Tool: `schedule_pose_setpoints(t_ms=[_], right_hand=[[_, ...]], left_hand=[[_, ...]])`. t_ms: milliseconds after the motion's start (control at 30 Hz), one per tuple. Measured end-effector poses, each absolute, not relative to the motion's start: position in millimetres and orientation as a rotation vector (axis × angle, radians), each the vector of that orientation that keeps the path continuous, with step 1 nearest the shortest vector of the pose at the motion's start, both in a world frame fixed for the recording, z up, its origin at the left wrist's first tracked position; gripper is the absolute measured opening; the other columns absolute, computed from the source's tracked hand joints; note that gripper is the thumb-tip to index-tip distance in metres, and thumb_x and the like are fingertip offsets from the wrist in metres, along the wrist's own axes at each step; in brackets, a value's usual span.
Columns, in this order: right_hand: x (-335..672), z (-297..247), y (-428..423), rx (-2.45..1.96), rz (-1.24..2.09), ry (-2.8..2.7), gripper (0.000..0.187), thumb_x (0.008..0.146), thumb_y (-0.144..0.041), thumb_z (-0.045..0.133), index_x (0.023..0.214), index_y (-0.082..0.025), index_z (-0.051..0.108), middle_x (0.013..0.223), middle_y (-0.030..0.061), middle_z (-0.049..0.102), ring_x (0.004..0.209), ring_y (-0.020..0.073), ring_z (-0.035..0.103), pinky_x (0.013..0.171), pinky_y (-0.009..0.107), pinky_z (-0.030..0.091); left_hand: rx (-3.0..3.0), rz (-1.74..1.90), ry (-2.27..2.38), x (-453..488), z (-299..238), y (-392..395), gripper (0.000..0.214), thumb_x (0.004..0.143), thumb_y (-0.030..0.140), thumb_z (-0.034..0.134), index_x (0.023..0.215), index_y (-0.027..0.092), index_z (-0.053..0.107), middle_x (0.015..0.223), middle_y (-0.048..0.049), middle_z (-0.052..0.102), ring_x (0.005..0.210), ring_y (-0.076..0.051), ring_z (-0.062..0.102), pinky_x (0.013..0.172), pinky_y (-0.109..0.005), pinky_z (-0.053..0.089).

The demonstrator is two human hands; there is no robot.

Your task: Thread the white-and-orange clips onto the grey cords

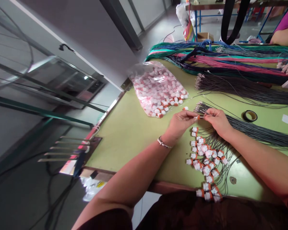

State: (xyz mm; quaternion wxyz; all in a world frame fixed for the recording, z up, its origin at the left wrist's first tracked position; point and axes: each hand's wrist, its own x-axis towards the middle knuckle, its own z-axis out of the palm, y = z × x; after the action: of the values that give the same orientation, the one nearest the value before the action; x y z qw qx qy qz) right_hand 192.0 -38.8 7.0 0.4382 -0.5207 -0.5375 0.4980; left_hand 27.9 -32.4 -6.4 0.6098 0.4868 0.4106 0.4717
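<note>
My left hand point(181, 124) pinches a small white-and-orange connector housing point(197, 118) between thumb and fingertips. Facing it, my right hand point(217, 120) is closed on a thin dark wire whose end meets the housing; whether it sits inside I cannot tell. Just behind the hands lies a bundle of grey wires point(259, 129) with metal terminals at its left end. Below them spreads a pile of wired connectors point(207, 155), white and orange. A clear plastic bag point(156, 83) of loose housings lies open beyond my left hand, with one loose housing point(185, 108) close by.
A second dark wire bundle point(242, 88) and long coloured wires point(220, 60) lie farther back. A tape roll point(249, 116) rests at the right. A metal-pronged rack point(69, 149) sticks out at the table's left edge. Another person's arm point(284, 36) shows at top right.
</note>
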Motion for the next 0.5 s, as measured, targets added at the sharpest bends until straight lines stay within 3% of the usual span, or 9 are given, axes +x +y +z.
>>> schedule_pose_setpoints(t_ms=[267, 400, 500], right_hand=[[191.0, 4.0, -39.4, -1.296, 1.201, -1.362, 0.017, 0.062, -0.027, 0.055, 0.051, -0.019, 0.045, 0.051, -0.0055, 0.038, 0.052, 0.0079, 0.029, 0.051, 0.025, 0.023], [191.0, 2.2, -39.6, -1.308, 1.211, -1.403, 0.016, 0.061, -0.026, 0.053, 0.051, -0.019, 0.044, 0.050, -0.0059, 0.036, 0.051, 0.0078, 0.028, 0.050, 0.024, 0.022], [193.3, 0.1, -38.3, -1.298, 1.248, -1.426, 0.016, 0.060, -0.027, 0.053, 0.051, -0.018, 0.044, 0.050, -0.0060, 0.035, 0.051, 0.0074, 0.028, 0.049, 0.023, 0.020]], left_hand=[[1.244, 1.090, 0.978, 28.0, -6.9, -34.0, 0.015, 0.064, 0.022, 0.076, 0.076, 0.016, 0.069, 0.085, -0.0051, 0.072, 0.079, -0.014, 0.066, 0.083, -0.031, 0.053], [1.623, 1.220, 1.027, 28.9, -6.2, -33.3, 0.003, 0.070, 0.018, 0.069, 0.073, 0.018, 0.070, 0.084, -0.0059, 0.072, 0.079, -0.015, 0.066, 0.079, -0.030, 0.054], [1.868, 1.284, 1.006, 27.3, -5.1, -31.2, 0.005, 0.071, 0.014, 0.067, 0.071, 0.018, 0.070, 0.080, -0.0055, 0.072, 0.077, -0.014, 0.065, 0.078, -0.030, 0.054]])
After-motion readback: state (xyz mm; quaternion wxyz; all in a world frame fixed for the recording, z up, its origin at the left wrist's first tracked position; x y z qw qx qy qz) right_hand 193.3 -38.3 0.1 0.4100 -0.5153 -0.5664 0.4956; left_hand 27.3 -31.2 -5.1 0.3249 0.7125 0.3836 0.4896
